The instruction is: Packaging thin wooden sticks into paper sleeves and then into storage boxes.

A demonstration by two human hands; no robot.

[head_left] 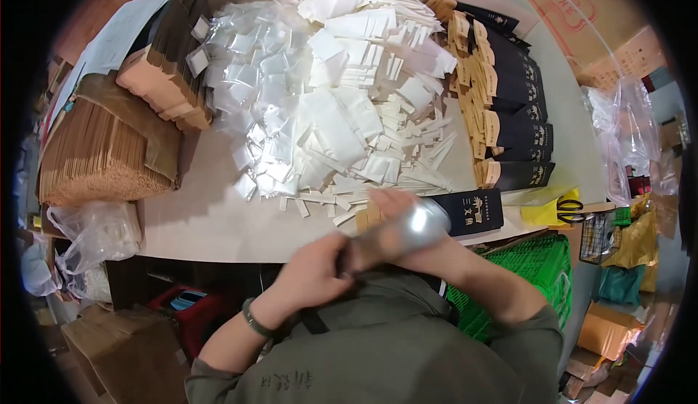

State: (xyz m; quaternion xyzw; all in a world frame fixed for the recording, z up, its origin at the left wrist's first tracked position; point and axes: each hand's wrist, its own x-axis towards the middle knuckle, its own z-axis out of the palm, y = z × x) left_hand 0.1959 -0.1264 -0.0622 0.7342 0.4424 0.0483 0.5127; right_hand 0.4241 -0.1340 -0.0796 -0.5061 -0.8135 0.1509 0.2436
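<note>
Two hands together at the near edge of the table (203,222), blurred by motion. Left hand (314,273) closed round the near end of a shiny clear sleeve (407,231); right hand (392,208) clamped on its far end, fingers curled over the top. Contents of the sleeve not discernible through glare and blur.

Just right of the hands, touching the right one: a single dark flat packet with a tan end (472,211), lying at the table edge. Far right: a long overlapping row of like dark packets (520,106), tan ends turned left, running from far to near. Centre: a broad loose heap of white paper slips and small clear bags (327,91), spread across most of the tabletop. Far left: stacks of tan and dark sleeves (163,69); near left: a large bundle of thin wooden sticks (102,157) under brown wrapping. Yellow-handled scissors (569,206) at the right table edge; green plastic crate (523,273) below.

Progress, as a judgement: the row at right suggests many pieces finished, yet the heap of slips and bags, the stick bundle and the stacks at left appear largely undiminished, so much of the work seems to lie ahead.
</note>
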